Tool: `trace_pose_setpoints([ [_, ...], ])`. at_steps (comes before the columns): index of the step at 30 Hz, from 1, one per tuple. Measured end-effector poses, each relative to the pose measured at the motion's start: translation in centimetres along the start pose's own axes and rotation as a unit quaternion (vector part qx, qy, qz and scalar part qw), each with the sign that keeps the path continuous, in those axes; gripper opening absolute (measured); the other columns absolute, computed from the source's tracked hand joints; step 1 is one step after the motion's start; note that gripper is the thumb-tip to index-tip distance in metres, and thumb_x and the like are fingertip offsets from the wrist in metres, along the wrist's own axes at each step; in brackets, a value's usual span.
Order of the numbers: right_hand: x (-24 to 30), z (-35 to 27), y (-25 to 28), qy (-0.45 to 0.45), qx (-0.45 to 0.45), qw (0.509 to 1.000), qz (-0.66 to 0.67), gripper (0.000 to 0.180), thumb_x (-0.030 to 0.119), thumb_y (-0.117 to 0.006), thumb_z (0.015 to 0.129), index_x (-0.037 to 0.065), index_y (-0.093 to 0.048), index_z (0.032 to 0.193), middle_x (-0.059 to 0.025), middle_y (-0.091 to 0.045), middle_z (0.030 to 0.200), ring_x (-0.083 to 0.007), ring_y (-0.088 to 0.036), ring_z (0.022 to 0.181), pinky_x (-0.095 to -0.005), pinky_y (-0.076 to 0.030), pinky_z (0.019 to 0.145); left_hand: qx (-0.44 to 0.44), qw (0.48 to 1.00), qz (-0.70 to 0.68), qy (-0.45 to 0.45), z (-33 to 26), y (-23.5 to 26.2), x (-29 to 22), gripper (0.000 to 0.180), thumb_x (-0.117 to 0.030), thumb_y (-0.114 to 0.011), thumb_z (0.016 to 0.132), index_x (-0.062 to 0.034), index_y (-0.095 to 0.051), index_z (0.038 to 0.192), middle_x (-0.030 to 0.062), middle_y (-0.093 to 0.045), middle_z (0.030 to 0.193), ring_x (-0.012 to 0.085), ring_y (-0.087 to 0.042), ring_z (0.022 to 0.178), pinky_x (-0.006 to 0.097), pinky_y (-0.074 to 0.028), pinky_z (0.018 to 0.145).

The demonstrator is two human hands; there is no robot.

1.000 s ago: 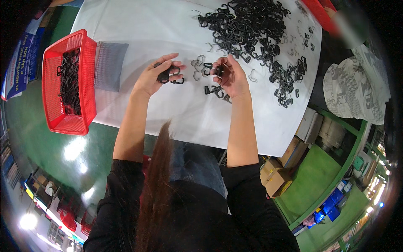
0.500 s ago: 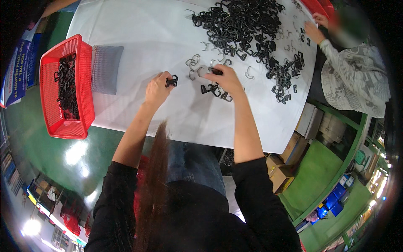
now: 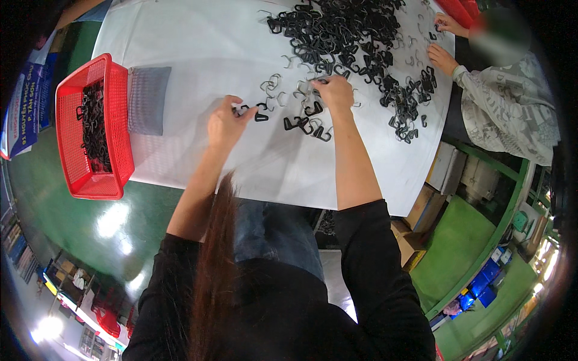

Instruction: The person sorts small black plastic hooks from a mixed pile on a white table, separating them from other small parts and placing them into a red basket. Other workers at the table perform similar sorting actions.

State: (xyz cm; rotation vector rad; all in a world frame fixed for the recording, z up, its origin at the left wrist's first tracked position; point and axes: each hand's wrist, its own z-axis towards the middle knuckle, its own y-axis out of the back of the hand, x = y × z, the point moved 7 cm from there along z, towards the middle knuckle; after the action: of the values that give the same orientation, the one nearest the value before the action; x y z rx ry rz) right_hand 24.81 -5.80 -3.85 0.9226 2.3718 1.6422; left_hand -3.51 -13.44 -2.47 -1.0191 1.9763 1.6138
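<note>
Two bare hands over one white table [image 3: 192, 156] here. The left hand [image 3: 225, 124] is half curled, thumb and fingers pinched on what looks like one black clip [image 3: 242, 109]; could be a second tucked in there, can't really tell. One more loose clip [image 3: 261, 115] is just right of its fingertips. The right hand [image 3: 336, 91] is farther out and to the right, fingers bent down together by a dark bit at the near edge of the pile. Whether it's actually gripping that, I can't tell.

Between the hands there's a loose bunch of bare wire hooks [image 3: 282, 98], I count about six but they overlap. A bit nearer than the right hand sits a small group of clips [image 3: 289, 124], four or five of them. Then there's one massive pile [image 3: 340, 36] of black clips on the far right, spilling toward the near side, way too many to count.

Off the left edge is one red basket [image 3: 124, 138], with a heap of black clips [image 3: 95, 126] inside, also uncountable. One grey pouch [image 3: 149, 100] lies just right of it. On the far right one co-worker in a grey patterned sleeve [image 3: 475, 84] has two hands [image 3: 444, 58] by the table's edge.
</note>
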Motion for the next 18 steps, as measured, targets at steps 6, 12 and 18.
trace_pose_setpoints([
  [6,-0.9,-1.7,-0.2,0.043,0.158,0.936,0.312,0.032,0.035,-0.071,0.075,0.007,-0.063,0.086,-0.0059,-0.063,0.082,-0.0148,-0.057,0.067,-0.0295,-0.043,0.061,-0.021,0.997,0.069,-0.036,-0.1,-3.5,-1.5,0.033,-0.029,-0.076,0.071,-0.0079,-0.060,0.089,0.0042,-0.059,0.065,0.0179,-0.058,0.061,0.031,-0.043,0.055],
  [12,-3.9,-7.0,2.5,0.052,0.277,0.688,0.668,0.009,0.017,-0.060,0.087,0.009,-0.056,0.091,-0.0001,-0.051,0.067,-0.0054,-0.041,0.056,-0.0174,-0.023,0.042,0.238,0.955,-0.176,0.013,0.4,-3.0,-1.0,0.019,-0.020,-0.071,0.076,-0.0064,-0.058,0.082,0.0013,-0.059,0.071,0.0143,-0.057,0.067,0.030,-0.042,0.056],
  [18,-2.0,-5.0,1.0,0.247,0.130,0.959,0.050,0.027,0.017,-0.070,0.073,0.014,-0.056,0.096,-0.0004,-0.055,0.068,-0.0161,-0.055,0.065,-0.0302,-0.043,0.061,0.337,0.701,-0.625,0.065,-0.7,0.8,-1.5,0.013,-0.019,-0.065,0.082,-0.0091,-0.056,0.084,0.0007,-0.056,0.083,0.0087,-0.050,0.066,0.022,-0.037,0.053],
])
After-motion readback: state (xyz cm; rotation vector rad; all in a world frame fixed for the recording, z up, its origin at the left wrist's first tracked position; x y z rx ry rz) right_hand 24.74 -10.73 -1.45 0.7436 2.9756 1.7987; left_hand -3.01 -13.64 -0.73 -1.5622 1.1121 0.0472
